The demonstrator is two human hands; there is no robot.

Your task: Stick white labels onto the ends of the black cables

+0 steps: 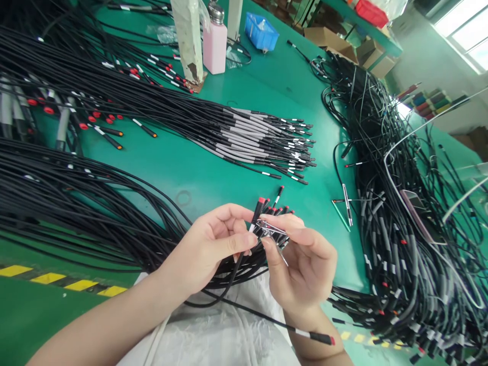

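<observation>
My left hand (pixel 213 244) pinches a thin black cable with a red tip (pixel 260 202) just below its white label, holding it upright. My right hand (pixel 305 259) grips a small pair of metal tweezers (pixel 271 228), whose points touch the cable at the label. Both hands hover over a bundle of black red-tipped cables (pixel 277 209) lying on the green table (pixel 213 173). The held cable loops down across my lap and ends in another red tip (pixel 324 339).
Large bundles of black cables lie at the left (pixel 76 203), across the middle (pixel 244 137) and in a heap on the right (pixel 396 244). A pink bottle (pixel 214 43), a blue bin (pixel 261 30) and cardboard boxes (pixel 331 38) stand at the back. Yellow-black tape (pixel 57 279) marks the near edge.
</observation>
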